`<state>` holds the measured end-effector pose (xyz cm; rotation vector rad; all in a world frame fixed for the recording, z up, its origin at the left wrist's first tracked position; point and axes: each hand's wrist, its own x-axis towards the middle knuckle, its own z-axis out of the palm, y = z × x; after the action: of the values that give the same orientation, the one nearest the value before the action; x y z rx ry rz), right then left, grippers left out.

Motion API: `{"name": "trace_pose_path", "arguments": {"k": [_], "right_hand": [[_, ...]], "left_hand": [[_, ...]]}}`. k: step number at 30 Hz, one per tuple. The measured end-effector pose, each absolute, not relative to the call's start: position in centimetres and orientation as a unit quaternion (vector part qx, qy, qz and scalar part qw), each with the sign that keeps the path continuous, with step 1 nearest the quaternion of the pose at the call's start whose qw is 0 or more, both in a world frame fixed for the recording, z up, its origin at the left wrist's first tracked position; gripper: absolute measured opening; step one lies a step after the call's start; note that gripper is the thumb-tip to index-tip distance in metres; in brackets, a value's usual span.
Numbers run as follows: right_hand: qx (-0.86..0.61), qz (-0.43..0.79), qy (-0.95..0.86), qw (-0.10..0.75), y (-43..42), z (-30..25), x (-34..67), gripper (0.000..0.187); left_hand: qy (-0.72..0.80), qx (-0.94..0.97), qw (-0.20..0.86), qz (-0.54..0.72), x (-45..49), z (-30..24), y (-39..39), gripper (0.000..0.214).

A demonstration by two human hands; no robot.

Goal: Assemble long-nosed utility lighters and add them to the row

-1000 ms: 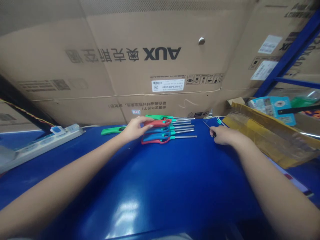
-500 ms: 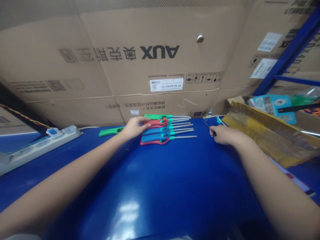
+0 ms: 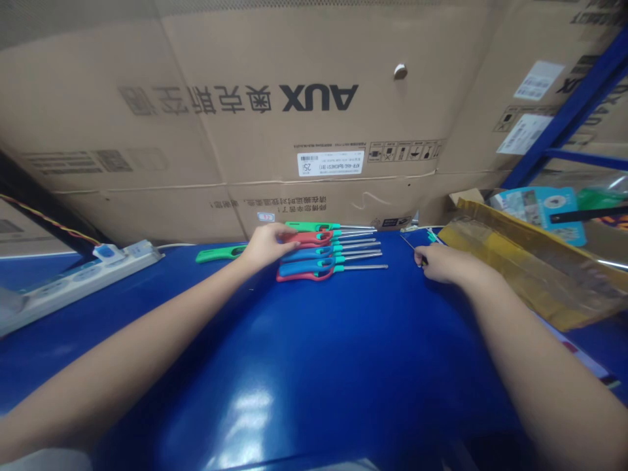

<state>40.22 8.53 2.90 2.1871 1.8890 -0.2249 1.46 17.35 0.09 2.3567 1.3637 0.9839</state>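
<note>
Several long-nosed gas lighters lie side by side on the blue table, with metal tubes pointing right. My left hand (image 3: 265, 250) is closed around the rear end of a red lighter (image 3: 314, 238), its thumb on the near side. A green lighter (image 3: 304, 226) lies just behind it. Nearer to me are a blue lighter (image 3: 307, 267) and, partly under it, another red lighter (image 3: 307, 279). Left of that hand lies a separate green lighter (image 3: 218, 254). Further right, my right hand (image 3: 441, 263) grips a thin-shafted tool (image 3: 408, 243), its dark handle mostly hidden by the fingers.
A large cardboard sheet (image 3: 235, 150) stands along the back. On the left lies a white power strip (image 3: 78, 284) with a plug in it. A tape-covered open box (image 3: 520, 261) is on the right, below a blue metal frame (image 3: 564, 124). The blue table (image 3: 314, 366) is glossy.
The view has shifted slightly. Both hands keep nearly the same places and grips, and the lighters lie as before.
</note>
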Motion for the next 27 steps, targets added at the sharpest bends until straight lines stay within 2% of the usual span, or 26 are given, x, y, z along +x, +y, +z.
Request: {"name": "trace_pose_path", "arguments": {"k": [7, 10, 14, 17, 22, 27], "right_hand": [[0.747, -0.053, 0.657, 0.086, 8.9, 2.6, 40.6, 0.024], [0.746, -0.028, 0.663, 0.062, 9.0, 2.5, 40.6, 0.028], [0.728, 0.006, 0.685, 0.013, 9.0, 2.8, 40.2, 0.028], [0.71, 0.027, 0.703, -0.031, 8.7, 3.2, 39.4, 0.027], [0.663, 0.043, 0.74, -0.099, 8.3, 3.3, 37.8, 0.024], [0.617, 0.048, 0.77, -0.157, 8.2, 3.0, 37.1, 0.023]], "left_hand": [[0.489, 0.787, 0.087, 0.365, 0.5, 0.1, 17.0, 0.043], [0.509, 0.785, 0.058, 0.349, -1.7, 0.5, 16.9, 0.034], [0.546, 0.793, 0.031, 0.27, -6.1, 1.0, 16.8, 0.027], [0.583, 0.782, 0.022, 0.219, -9.4, 1.0, 16.7, 0.038], [0.599, 0.78, 0.065, 0.167, -13.2, 1.1, 16.3, 0.052], [0.57, 0.797, 0.114, 0.164, -14.8, 1.9, 15.2, 0.081]]}}
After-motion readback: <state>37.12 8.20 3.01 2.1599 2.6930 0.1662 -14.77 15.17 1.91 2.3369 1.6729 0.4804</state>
